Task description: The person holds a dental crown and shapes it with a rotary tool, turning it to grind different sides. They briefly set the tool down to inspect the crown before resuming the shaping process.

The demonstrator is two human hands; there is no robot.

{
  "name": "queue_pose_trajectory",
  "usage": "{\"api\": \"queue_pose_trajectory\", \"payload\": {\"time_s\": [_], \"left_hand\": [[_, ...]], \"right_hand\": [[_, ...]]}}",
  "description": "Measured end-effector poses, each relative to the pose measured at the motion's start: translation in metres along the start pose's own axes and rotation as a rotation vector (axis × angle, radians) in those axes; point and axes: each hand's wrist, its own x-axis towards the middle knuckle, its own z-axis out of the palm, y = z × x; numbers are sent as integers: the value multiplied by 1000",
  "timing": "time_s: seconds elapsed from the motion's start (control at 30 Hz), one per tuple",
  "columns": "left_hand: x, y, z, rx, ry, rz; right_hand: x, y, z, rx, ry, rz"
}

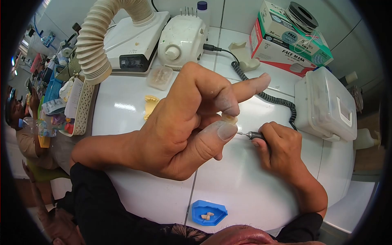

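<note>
Pinched between the thumb and index finger of my left hand (183, 126) is a small tooth-coloured dental piece (229, 119), partly hidden by the fingertips. Pale dust coats those fingers, and another finger points out to the right. My right hand (281, 149) grips a rotary handpiece (256, 136), its thin metal bit pointing left, close beside the left thumb tip. Below, near my body, a small blue tray (222, 213) holds several tooth-coloured pieces (207, 216). A yellow dental cast (151, 107) lies on the table behind my left hand, which covers part of it.
A ribbed hose (93, 41) arches over a white box unit (153, 32). Beside it stand a white control unit (183, 43) and a clear container (159, 78). A coiled cable (281, 98) crosses behind my hands. At right are mask boxes (281, 51) and a white case (326, 106). A person (30, 134) is at left.
</note>
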Motion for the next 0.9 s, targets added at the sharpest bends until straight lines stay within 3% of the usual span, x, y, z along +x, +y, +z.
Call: {"api": "queue_pose_trajectory", "payload": {"time_s": [0.17,0.4,0.9], "left_hand": [[0,-19,-4,-26,27,-28],[-9,-74,13,-259,207,-479],[-13,-75,13,-116,91,-501]], "right_hand": [[0,0,1,10,12,1],[0,0,2,-2,4,6],[2,-1,1,0,-10,17]]}}
